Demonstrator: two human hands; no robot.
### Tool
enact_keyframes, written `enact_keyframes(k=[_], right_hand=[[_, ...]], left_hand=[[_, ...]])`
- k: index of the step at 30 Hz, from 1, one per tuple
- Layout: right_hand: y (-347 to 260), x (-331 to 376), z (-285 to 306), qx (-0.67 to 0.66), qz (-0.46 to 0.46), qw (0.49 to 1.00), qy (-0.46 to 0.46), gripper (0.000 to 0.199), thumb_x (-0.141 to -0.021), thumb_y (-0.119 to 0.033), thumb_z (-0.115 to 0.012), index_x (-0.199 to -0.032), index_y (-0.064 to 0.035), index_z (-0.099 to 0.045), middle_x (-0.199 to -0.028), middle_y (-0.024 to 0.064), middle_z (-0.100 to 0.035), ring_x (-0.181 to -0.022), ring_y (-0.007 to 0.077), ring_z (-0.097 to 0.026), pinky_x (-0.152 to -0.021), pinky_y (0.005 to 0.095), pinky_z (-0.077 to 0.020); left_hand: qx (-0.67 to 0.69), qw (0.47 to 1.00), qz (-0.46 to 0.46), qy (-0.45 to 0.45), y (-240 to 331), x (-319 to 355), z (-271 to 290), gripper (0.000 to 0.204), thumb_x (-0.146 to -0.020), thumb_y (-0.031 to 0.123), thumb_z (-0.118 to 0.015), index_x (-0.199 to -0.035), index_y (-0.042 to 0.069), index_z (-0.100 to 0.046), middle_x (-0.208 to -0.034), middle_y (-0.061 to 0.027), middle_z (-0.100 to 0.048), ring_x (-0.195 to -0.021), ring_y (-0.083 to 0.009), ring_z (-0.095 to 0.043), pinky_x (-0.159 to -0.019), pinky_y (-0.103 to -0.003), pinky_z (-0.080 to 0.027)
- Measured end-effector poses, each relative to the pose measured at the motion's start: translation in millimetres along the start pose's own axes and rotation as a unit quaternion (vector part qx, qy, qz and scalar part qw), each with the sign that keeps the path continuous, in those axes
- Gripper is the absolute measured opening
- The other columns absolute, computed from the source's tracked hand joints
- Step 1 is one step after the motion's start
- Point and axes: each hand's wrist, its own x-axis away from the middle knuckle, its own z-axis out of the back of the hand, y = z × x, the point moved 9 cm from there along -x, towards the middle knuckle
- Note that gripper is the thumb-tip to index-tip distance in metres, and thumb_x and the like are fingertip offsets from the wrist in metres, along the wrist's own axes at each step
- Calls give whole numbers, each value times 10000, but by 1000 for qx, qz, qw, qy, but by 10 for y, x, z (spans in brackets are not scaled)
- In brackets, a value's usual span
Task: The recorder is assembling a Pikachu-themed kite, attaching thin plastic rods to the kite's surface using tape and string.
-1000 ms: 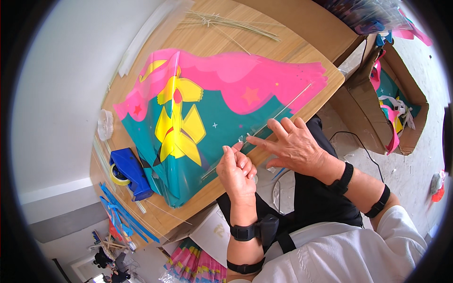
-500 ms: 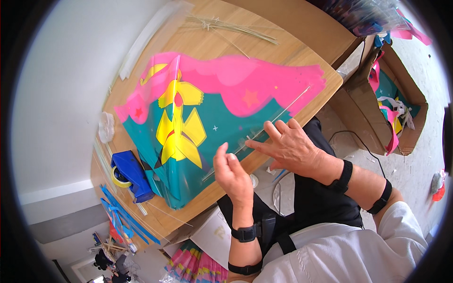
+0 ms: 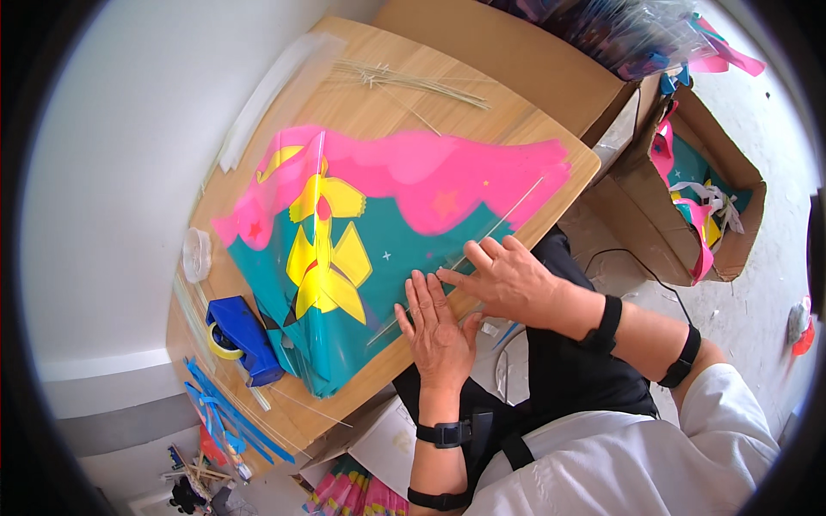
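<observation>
A large printed sheet (image 3: 387, 249), pink along the top, teal below, with a yellow figure near its left side, lies spread over the wooden desk (image 3: 482, 120) and covers most of it. Its lower corner reaches the desk's near edge. The left hand (image 3: 440, 331) lies flat on the teal part near that edge, fingers stretched out and together, gripping nothing. The right hand (image 3: 508, 277) lies just beside it, also open and palm down, its fingertips pressing the sheet's lower border. A thin pale stick (image 3: 482, 236) runs slantwise under both hands toward the pink corner (the part beneath the hands is hidden, so I cannot tell whether a finger pinches it).

At the desk's left end sits a blue tape dispenser (image 3: 245, 335) with a yellowish roll, the sheet's edge touching it. A small clear round container (image 3: 197, 254) stands near the wall; its contents are too faint to make out. Blue strips (image 3: 228, 421) lie along the front corner, partly cut off by the dark rim. A bundle of thin sticks (image 3: 404, 80) rests at the far end. An open cardboard box (image 3: 731, 224) on the floor to the right holds more coloured sheets, jumbled and hard to tell apart.
</observation>
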Motion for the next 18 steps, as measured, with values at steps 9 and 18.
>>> enact_keyframes(k=[9, 18], right_hand=[[1492, 410, 590, -29, -266, 907, 324, 162, -739, -173, -674, -822, -46, -618, -888, 138, -601, -894, 349, -565, -756, 435, -459], [1930, 264, 510, -178, -341, 907, 171, 89, -738, -87, -622, -727, -3, -594, -682, 128, -641, -626, 277, -622, -553, 361, -487]], left_hand=[[-21, 1000, -23, 2, -11, 32, 31, 828, -912, 517, -484, -1474, -21, -200, -1539, -232, -185, -1435, -359, -163, -1139, -542, -106], [154, 983, -35, 95, -160, 81, 163, 738, -939, 457, -495, -1471, 16, -235, -1522, -223, -233, -1408, -371, -227, -1130, -514, -174]])
